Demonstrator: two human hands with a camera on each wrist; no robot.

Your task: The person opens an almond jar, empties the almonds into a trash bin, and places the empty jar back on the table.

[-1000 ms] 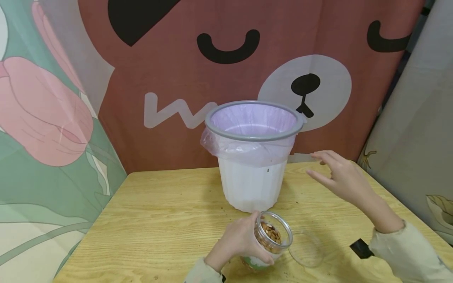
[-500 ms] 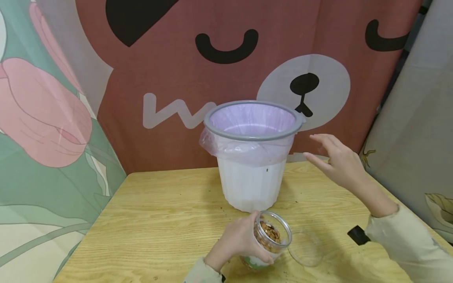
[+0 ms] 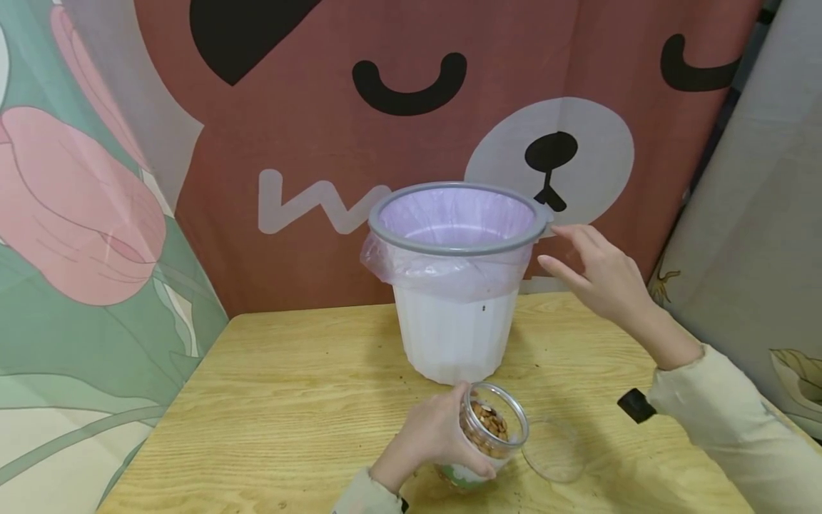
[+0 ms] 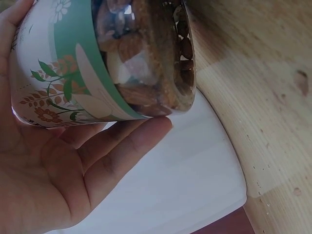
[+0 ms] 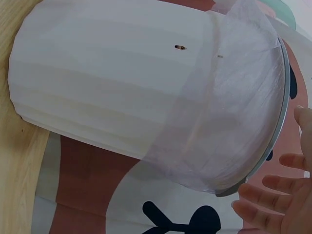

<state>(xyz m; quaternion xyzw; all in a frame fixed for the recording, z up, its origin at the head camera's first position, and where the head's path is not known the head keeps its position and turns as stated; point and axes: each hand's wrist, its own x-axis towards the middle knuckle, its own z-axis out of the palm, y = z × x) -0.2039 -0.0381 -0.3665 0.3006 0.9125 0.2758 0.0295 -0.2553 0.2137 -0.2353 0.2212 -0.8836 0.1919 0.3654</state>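
My left hand grips a clear jar by its side, above the front of the table. The mouth of the jar is uncovered, tilted to the right, and brown nuts show inside. Up close in the left wrist view, the jar wears a white and green flowered label. My right hand hovers with loosely bent fingers at the right of a white trash bin. Its fingertips are beside the grey rim; whether they touch cannot be told. In the right wrist view the right hand holds nothing.
A thin pinkish bag lines the bin and folds over its outside. Right of the jar, a clear round lid lies on the wooden table. A printed bear curtain hangs behind, with more curtains on both sides.
My right hand has risen and moved left, from above the table's right side to beside the bin's rim. The left hand and the jar have stayed in place.
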